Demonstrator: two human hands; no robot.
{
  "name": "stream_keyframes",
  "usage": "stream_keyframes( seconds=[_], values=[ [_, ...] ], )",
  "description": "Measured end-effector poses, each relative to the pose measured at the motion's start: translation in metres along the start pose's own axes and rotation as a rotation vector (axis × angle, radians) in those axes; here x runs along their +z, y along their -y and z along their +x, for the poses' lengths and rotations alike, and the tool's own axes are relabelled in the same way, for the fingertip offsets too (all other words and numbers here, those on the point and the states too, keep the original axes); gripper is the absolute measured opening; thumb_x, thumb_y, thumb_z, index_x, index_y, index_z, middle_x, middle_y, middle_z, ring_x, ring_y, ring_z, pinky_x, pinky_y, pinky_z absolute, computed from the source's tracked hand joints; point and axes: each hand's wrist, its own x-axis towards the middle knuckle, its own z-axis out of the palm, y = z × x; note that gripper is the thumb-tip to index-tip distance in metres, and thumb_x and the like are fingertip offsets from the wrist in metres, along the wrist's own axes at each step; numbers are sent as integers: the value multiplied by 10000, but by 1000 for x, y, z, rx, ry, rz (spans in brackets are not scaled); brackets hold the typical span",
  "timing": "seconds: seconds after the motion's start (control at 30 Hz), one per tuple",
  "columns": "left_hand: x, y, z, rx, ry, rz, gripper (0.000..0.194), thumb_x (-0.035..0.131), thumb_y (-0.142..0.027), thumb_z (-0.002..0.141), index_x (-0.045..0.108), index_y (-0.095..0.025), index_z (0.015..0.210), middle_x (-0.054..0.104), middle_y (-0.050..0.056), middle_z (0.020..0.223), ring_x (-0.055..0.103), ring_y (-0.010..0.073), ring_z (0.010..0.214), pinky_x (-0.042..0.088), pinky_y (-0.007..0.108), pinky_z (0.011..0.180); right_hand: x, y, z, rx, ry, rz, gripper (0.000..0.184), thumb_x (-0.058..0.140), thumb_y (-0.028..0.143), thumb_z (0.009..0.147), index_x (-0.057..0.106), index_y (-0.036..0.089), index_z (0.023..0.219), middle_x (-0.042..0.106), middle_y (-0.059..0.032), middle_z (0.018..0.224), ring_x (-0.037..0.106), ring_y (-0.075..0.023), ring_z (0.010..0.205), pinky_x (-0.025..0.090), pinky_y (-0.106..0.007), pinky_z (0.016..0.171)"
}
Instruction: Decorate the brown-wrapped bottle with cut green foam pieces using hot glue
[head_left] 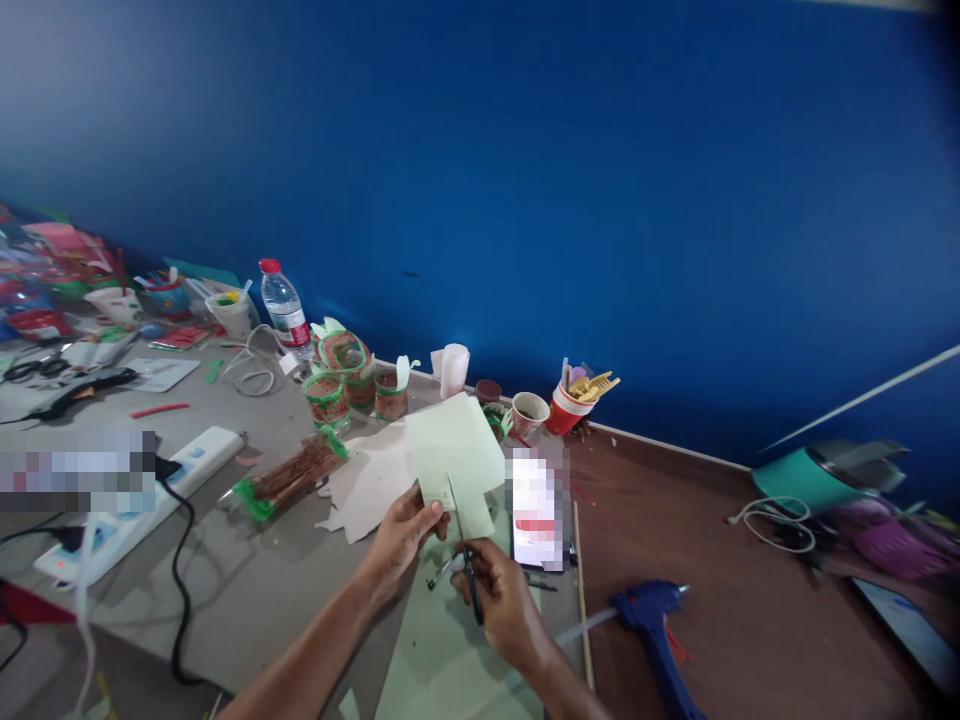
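Left hand (401,535) pinches paper (456,440) — right hand (499,588) grips scissors (472,585) at its near edge — cut looks early, most paper whole.

One pair of scissors (472,582) in the right hand (502,590); left of that grip, one red-capped bottle (284,307), one power strip (213,450); right, one blue glue gun (649,606).

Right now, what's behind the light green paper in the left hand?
Part of a whitish, ragged-edged sheet shows beyond the left side of the light green paper. Whatever lies directly behind the paper is covered, so I can't tell.
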Motion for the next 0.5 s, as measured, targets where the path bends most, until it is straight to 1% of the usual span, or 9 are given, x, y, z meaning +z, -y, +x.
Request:
stream_keyframes(
  seconds=[0.13, 0.23, 0.33, 0.43, 0.5],
  values=[
    [-2, 3, 1, -8, -13, -52, 348, 788, -427, 658, 574, -154, 691, 535, -27, 553, 453, 82, 507, 347, 200, 507, 0, -3, -1, 5, 31, -6, 342, 699, 430, 746, 578, 160, 918, 386, 63, 607, 315, -86, 543, 259, -210, 505],
    [-1, -1, 1, -20, -38, -31, 361, 802, -436, 632, 586, -151, 680, 553, -22, 564, 479, 87, 501, 365, 209, 503, 0, -3, -1, 4, 77, 59, 361, 690, 458, 764, 576, 161, 935, 402, 58, 622, 327, -83, 543, 262, -208, 500],
    [0, -4, 2, -7, -46, -32, 386, 822, -449, 589, 599, -146, 674, 579, -14, 592, 495, 85, 485, 387, 215, 498, -1, 0, -1, 10, 113, 135, 403, 682, 520, 766, 566, 171, 932, 392, 64, 624, 322, -76, 536, 262, -198, 492],
    [0, -4, 4, 6, -47, -37, 389, 822, -452, 584, 592, -147, 660, 580, -16, 584, 493, 82, 473, 396, 213, 484, -4, 6, -2, 48, 166, 204, 486, 691, 598, 723, 553, 177, 925, 377, 79, 606, 307, -62, 507, 258, -188, 479],
    [-1, -4, 5, 28, -71, -30, 379, 814, -443, 598, 577, -153, 656, 556, -30, 552, 483, 78, 463, 386, 204, 469, -8, 12, -4, 60, 224, 215, 536, 681, 643, 704, 553, 171, 924, 423, 67, 611, 336, -60, 506, 270, -187, 482]
  ],
)
